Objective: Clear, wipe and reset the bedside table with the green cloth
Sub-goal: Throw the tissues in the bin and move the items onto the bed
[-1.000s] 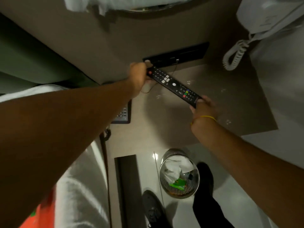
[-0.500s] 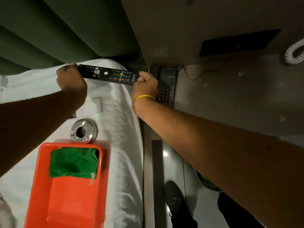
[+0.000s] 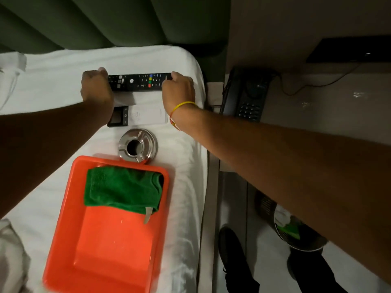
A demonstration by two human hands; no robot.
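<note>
Both hands hold a long black remote control with coloured buttons (image 3: 139, 82) by its ends over the white-sheeted bed (image 3: 63, 66), near the bed's head edge below the dark green padded headboard (image 3: 95, 20): the left hand (image 3: 96, 87) is closed around one end, the right hand (image 3: 178, 89), with a yellow thread band (image 3: 183, 105) at the wrist, is closed around the other. Whether the remote already rests on the sheet or is just above it cannot be told. Just nearer than the remote lies a flat white remote with a small dark screen (image 3: 139, 116), partly hidden by the left forearm. Nearer again sits a round shiny metal ashtray (image 3: 138, 144), touching the far rim of an orange plastic tub (image 3: 63, 240). The folded green cloth (image 3: 122, 189) lies inside the tub at its far end. Beyond the bed's right edge, the beige bedside table (image 3: 317, 106) carries a black desk telephone (image 3: 247, 96) at its corner nearest the bed. A waste bin (image 3: 285, 229) stands on the floor below the right forearm.
</note>
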